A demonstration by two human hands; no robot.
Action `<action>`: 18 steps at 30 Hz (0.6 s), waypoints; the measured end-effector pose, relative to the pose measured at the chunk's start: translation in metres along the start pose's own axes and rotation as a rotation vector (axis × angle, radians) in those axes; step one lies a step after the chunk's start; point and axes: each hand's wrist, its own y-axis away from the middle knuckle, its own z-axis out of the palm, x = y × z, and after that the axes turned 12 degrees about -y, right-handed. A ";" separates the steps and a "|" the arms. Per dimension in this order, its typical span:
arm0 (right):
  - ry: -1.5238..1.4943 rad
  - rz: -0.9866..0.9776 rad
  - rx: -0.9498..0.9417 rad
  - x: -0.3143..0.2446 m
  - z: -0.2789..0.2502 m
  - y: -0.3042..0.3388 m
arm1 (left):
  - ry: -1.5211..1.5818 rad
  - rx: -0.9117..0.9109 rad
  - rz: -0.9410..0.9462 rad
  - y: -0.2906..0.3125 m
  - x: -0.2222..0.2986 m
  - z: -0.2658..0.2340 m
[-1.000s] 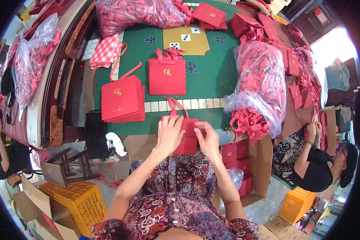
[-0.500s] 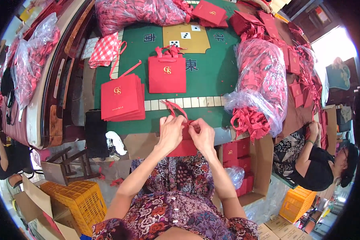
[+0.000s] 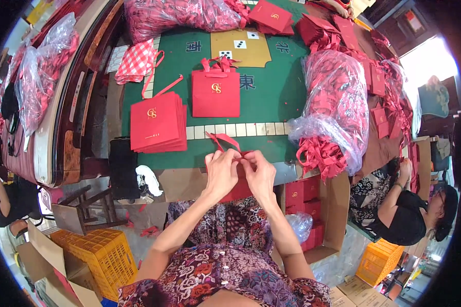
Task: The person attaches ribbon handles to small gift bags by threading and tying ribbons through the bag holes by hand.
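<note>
Left hand (image 3: 223,172): fingers curled closed, apparently steadying red paper gift bag (image 3: 237,190) | right hand (image 3: 258,173): tight pinch, seemingly on red ribbon (image 3: 226,137) | bag: table's (image 3: 171,161) near edge, for two-handed reach

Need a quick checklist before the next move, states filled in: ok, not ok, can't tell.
1. Left hand on the red bag: ok, at its upper part.
2. Right hand on the same bag: ok, fingertips close to the left hand's.
3. Ribbon fastened to the bag: cannot tell, fingers hide the join.
4. Bag's upper part in clear view: not ok, both hands cover it.
5. Stack of flat red bags apart from the hands: ok, beyond the left hand, to its left.
</note>
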 end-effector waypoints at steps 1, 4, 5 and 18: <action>-0.024 0.052 -0.015 -0.005 -0.002 -0.001 | 0.012 -0.027 -0.005 0.000 -0.002 -0.001; 0.035 -0.010 -0.041 -0.001 -0.010 -0.003 | 0.022 -0.071 0.017 -0.005 -0.004 -0.001; 0.045 -0.023 -0.064 0.006 -0.012 -0.004 | 0.023 -0.071 0.018 -0.005 -0.006 0.001; 0.065 0.068 -0.529 0.023 -0.054 -0.045 | 0.038 -0.085 0.213 -0.005 0.005 -0.003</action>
